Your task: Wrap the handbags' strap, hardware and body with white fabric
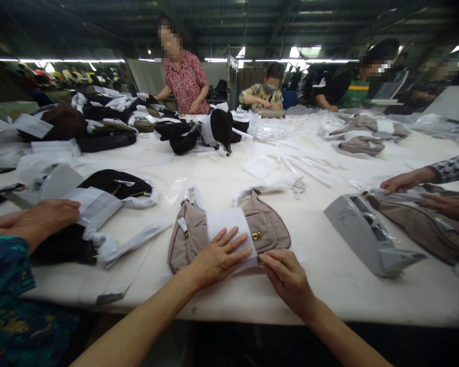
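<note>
A taupe corduroy handbag (279, 224) lies in front of me on the white table, with a band of white wrapping paper (225, 219) around its middle. My left hand (220, 257) rests flat on the paper and the bag, fingers spread. At the bag's lower edge, just right of the band, the fingers of my right hand (288, 278) are pinched together on the bag; whether they also catch the paper's edge is hidden. The strap (271, 187) is wrapped in white and stretches away behind the bag. A gold clasp (256, 236) shows right of the paper.
Grey tape dispensers stand on both sides, the right one (363, 234) closer to me. At left, a co-worker's hand (49, 219) holds white paper on a black bag (117, 184). Another co-worker's hands (409, 181) work at right. Black bags (218, 130) lie farther back.
</note>
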